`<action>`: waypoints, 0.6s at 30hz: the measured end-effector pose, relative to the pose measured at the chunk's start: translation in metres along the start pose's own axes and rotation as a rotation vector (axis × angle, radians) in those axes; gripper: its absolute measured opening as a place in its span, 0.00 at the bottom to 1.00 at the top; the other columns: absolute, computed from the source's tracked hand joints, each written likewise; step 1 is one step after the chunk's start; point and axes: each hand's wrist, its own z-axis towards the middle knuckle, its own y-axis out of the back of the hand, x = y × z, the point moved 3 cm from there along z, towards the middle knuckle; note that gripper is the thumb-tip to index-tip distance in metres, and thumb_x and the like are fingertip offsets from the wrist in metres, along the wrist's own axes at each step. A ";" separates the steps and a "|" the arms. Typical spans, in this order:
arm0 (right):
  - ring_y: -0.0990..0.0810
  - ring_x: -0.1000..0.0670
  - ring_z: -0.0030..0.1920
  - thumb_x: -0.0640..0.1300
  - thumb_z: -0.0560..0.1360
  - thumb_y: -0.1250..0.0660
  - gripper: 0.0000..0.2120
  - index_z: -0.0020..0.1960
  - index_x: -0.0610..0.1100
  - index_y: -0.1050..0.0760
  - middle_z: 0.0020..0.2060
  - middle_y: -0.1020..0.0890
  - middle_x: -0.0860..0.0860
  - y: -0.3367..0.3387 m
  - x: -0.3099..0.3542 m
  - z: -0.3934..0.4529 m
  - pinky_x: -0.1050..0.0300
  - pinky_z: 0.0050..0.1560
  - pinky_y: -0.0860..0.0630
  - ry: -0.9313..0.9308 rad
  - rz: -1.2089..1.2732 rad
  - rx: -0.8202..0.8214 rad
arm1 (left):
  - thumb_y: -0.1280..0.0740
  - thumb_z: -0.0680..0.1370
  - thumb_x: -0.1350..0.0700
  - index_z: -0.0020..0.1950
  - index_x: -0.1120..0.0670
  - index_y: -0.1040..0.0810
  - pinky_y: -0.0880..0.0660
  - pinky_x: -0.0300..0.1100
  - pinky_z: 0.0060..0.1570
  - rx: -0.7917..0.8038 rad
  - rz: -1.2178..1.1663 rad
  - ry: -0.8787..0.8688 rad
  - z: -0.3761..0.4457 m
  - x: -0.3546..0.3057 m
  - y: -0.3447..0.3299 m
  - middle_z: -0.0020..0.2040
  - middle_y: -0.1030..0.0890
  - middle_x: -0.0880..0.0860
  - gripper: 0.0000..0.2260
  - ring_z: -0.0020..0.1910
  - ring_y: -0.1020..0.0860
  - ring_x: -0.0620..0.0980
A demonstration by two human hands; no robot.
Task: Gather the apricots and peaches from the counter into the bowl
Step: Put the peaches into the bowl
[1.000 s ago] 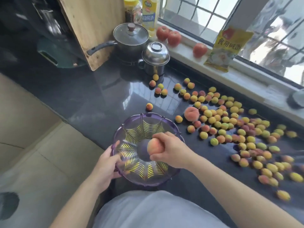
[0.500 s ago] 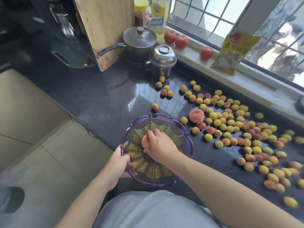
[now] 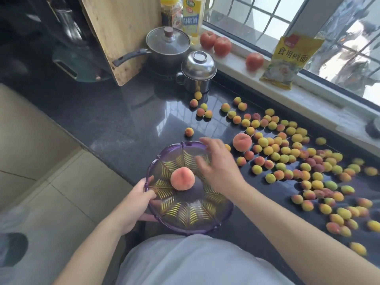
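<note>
One peach (image 3: pixel 182 178) sits in the bowl (image 3: pixel 207 225); another peach (image 3: pixel 242 142) lies just right of it. Left hand (image 3: pixel 134 199) grips the rim, right hand (image 3: pixel 218 165) spread, empty. I judge peaches soft, bruisable — cup round the middle.

One pink peach (image 3: pixel 182 178) sits in my purple bowl (image 3: pixel 205 227); another peach (image 3: pixel 242 142) and many apricots (image 3: pixel 298 161) lie scattered on the counter (image 3: pixel 115 120).

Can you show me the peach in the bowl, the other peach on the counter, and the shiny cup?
Pink round peach in purple bowl (image 3: pixel 182 178), head view, its top.
Pink peach on dark counter (image 3: pixel 242 142), head view, centre.
Shiny steel lidded cup (image 3: pixel 198 64), head view, its domed lid.
</note>
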 end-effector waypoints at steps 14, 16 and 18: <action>0.30 0.39 0.65 0.53 0.79 0.35 0.29 0.77 0.48 0.37 0.69 0.31 0.43 0.052 -0.128 0.066 0.45 0.64 0.31 -0.245 -0.611 0.130 | 0.45 0.87 0.67 0.64 0.41 0.23 0.16 0.56 0.46 -0.010 -0.027 -0.022 0.005 -0.003 0.003 0.54 0.12 0.49 0.23 0.52 0.12 0.51; 0.30 0.39 0.65 0.50 0.78 0.33 0.31 0.78 0.48 0.39 0.69 0.32 0.43 0.049 -0.132 0.072 0.47 0.62 0.29 -0.279 -0.633 0.196 | 0.45 0.86 0.67 0.65 0.41 0.22 0.15 0.56 0.46 -0.013 -0.034 -0.019 0.005 -0.003 0.004 0.54 0.12 0.49 0.23 0.52 0.12 0.51; 0.28 0.40 0.64 0.49 0.77 0.29 0.34 0.78 0.49 0.40 0.67 0.31 0.43 0.046 -0.135 0.077 0.49 0.57 0.28 -0.302 -0.615 0.233 | 0.45 0.87 0.67 0.65 0.41 0.22 0.15 0.57 0.47 -0.021 -0.039 -0.015 0.004 -0.003 0.003 0.55 0.12 0.50 0.22 0.53 0.12 0.51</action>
